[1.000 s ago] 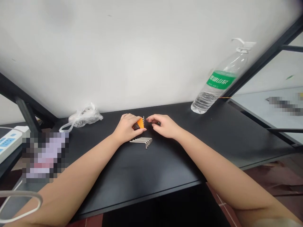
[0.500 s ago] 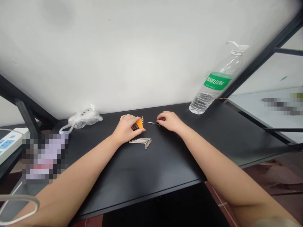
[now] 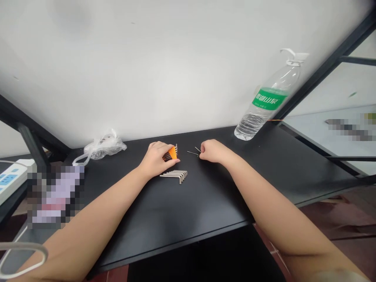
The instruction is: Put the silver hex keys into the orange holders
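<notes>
My left hand (image 3: 155, 158) is closed round an orange hex key holder (image 3: 174, 152), with the bent ends of several keys showing at its right side. To the right, my right hand (image 3: 213, 151) pinches a thin hex key (image 3: 197, 149) whose tip points up and to the left. Just left of those fingers, another thin hex key (image 3: 192, 152) lies on the black table. In front of the holder, several larger L-shaped hex keys (image 3: 176, 175) lie side by side, bent ends to the right.
A large water bottle (image 3: 261, 103) with a green label stands at the back right. A crumpled clear plastic bag (image 3: 104, 145) lies at the back left, beside a blurred-out lilac item (image 3: 58, 194). A white power strip (image 3: 13, 176) is at the far left. Behind the table (image 3: 188, 219) rises a pale wall.
My right hand has lifted a thin hex key from beside the other one and moved slightly right, tilting it. My left hand stays put with the holder.
</notes>
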A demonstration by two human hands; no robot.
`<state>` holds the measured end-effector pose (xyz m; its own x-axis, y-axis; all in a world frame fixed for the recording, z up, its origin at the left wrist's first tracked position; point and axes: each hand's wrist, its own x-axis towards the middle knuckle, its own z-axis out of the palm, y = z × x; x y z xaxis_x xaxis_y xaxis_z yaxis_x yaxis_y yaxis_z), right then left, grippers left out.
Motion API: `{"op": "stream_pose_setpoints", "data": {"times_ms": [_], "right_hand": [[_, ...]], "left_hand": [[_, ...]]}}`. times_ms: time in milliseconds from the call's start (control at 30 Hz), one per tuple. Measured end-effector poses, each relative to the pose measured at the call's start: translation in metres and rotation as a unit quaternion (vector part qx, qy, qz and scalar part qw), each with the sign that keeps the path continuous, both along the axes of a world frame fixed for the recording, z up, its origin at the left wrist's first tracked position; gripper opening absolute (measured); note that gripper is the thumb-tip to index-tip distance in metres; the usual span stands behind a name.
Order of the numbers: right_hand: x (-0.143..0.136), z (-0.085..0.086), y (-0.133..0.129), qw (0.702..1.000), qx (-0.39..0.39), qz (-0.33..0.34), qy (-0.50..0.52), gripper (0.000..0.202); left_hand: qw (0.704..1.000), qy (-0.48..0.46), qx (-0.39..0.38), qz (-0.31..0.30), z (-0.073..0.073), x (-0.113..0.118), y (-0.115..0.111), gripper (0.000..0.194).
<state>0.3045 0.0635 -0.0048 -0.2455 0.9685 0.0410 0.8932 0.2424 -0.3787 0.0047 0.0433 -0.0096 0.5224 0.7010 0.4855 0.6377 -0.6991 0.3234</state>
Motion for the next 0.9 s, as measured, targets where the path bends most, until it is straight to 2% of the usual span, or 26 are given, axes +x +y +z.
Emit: {"op": "stream_pose_setpoints", "data": {"times_ms": [100, 167, 267, 367, 500, 900], "right_hand": [[0.001, 0.006, -0.006, 0.999, 0.02, 0.019, 0.023, 0.011], [-0.004, 0.012, -0.012, 0.994, 0.041, 0.075, 0.072, 0.009], [-0.018, 0.018, -0.024, 0.97, 0.06, 0.181, 0.149, 0.012], [-0.031, 0.021, -0.033, 0.954, 0.097, 0.231, 0.166, 0.013], [-0.039, 0.021, -0.036, 0.948, 0.138, 0.249, 0.142, 0.017], [-0.037, 0.021, -0.039, 0.938, 0.169, 0.249, 0.172, 0.023]], "left_hand": [[1.0, -0.002, 0.001, 0.006, 0.0, 0.0, 0.0, 0.046], [1.0, -0.003, 0.001, 0.008, 0.0, 0.0, 0.0, 0.046], [1.0, -0.006, 0.0, 0.01, 0.0, 0.0, 0.0, 0.047], [1.0, -0.011, 0.003, 0.012, 0.0, 0.0, 0.0, 0.048], [1.0, -0.012, 0.005, 0.014, -0.001, 0.0, 0.001, 0.048], [1.0, -0.011, 0.002, 0.013, 0.0, 0.0, -0.001, 0.048]]}}
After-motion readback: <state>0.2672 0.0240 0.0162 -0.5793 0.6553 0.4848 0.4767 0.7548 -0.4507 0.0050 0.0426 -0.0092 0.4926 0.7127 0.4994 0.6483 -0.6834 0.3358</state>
